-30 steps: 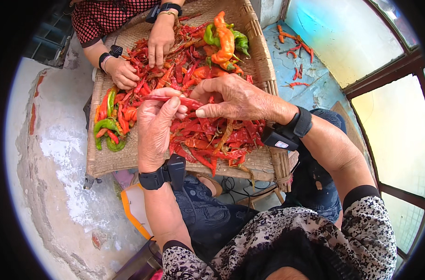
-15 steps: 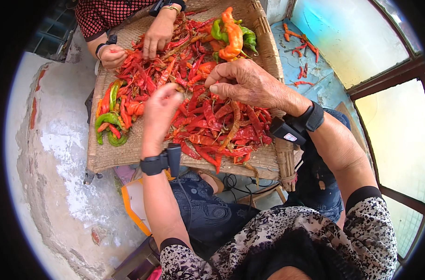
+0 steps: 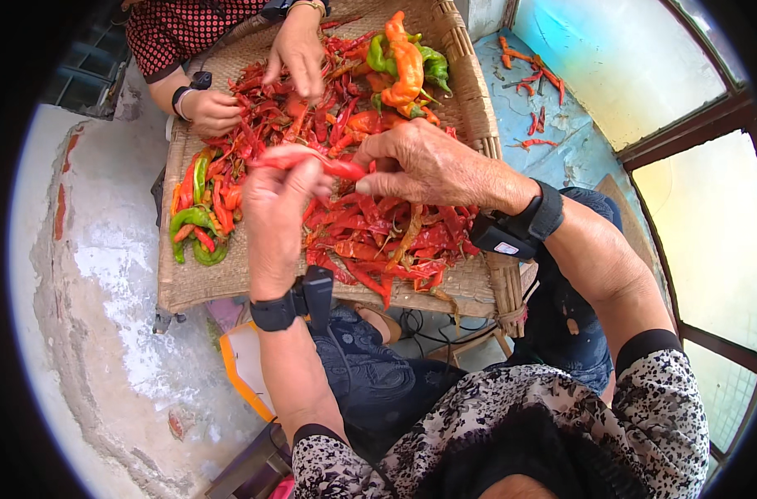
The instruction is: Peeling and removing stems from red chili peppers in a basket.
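Observation:
A long red chili pepper [image 3: 332, 166] is stretched across between my hands, above the pile. My left hand [image 3: 274, 220] pinches it near its left part, slightly blurred. At its right end, the thumb and fingers of my right hand [image 3: 432, 162] close on the tip. Beneath lies a heap of red chili peppers [image 3: 370, 237], many wrinkled, on a woven tray [image 3: 216, 287]. Another person's hand [image 3: 298, 54] reaches over the far part of the heap with fingers pointing down. That person's other hand [image 3: 212, 112] is curled at the heap's left edge.
Large orange and green peppers [image 3: 407, 71] lie at the tray's far right. A small group of green and red peppers [image 3: 197, 224] sits at its left. Scattered red peppers [image 3: 540, 75] rest on a blue sheet [image 3: 582, 150] beside the framed window [image 3: 711, 241]. A worn wall [image 3: 120, 266] stands left.
A red chili pepper is now held between my hands, where no pepper clearly showed before. My left hand has moved slightly down. The other person's far hand has opened out and shifted right.

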{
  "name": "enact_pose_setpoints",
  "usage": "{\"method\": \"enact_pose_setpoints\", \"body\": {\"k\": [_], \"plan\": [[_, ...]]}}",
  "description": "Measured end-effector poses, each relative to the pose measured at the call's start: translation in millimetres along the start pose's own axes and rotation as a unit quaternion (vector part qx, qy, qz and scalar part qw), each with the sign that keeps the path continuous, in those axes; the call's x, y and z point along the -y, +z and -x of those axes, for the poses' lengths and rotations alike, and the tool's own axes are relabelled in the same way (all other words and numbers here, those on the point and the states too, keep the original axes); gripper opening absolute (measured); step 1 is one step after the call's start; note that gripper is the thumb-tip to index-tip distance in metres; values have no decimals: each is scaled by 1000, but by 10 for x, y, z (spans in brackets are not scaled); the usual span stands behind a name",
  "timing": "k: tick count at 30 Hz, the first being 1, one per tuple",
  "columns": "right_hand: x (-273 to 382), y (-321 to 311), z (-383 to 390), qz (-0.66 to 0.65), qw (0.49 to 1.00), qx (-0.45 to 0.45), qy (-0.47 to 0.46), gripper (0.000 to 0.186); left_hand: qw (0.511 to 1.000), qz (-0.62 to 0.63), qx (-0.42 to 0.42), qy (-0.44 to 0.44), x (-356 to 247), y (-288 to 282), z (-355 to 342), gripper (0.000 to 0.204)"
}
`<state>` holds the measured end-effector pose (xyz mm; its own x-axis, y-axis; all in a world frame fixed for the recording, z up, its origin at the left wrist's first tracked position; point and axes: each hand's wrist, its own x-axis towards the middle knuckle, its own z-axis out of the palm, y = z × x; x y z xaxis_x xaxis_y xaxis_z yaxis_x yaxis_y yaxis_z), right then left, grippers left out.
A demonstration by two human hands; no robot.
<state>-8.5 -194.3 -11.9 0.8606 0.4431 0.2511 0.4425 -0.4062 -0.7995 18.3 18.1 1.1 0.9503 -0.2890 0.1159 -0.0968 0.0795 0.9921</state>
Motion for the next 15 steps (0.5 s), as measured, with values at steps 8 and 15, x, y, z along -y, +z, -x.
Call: {"method": "enact_pose_setpoints", "body": {"k": [8,15], "plan": [[-131,-23,19,11,998,-51,-24,25,945,-315,-59,-69,363,-480,-92,32],[-58,-48,-10,0,999,-31,-9,22,781,-586,136,169,392,-311,77,12]]}}
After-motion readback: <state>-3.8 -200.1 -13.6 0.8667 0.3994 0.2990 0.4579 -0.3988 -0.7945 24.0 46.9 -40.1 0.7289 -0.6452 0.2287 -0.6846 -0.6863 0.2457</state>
